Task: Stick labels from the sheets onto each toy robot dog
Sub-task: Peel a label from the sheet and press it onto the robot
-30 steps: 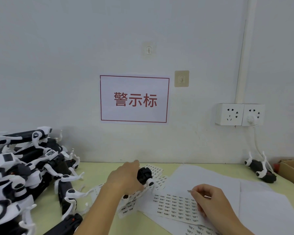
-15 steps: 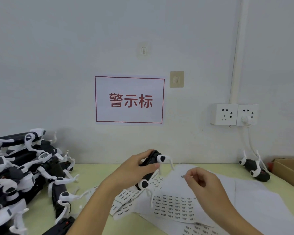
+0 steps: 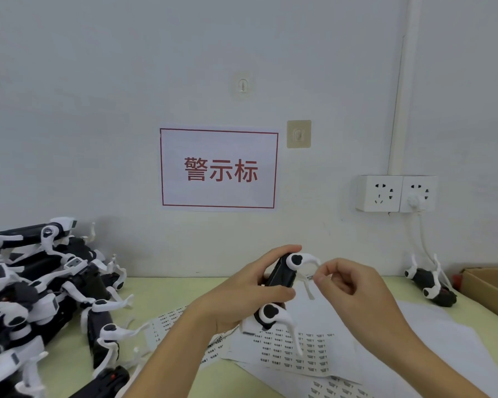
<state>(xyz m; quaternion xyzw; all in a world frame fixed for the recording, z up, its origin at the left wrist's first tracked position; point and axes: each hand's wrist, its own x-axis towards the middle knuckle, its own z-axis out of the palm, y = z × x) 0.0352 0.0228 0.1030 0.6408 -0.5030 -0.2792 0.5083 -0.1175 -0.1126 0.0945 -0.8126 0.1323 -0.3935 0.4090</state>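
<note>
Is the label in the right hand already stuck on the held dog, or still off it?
Cannot tell. The right hand pinches the label right at the dog that the left hand grips.

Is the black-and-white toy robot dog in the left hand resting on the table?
No: the left hand grips the black-and-white toy robot dog in the air above the white label sheets.
</note>
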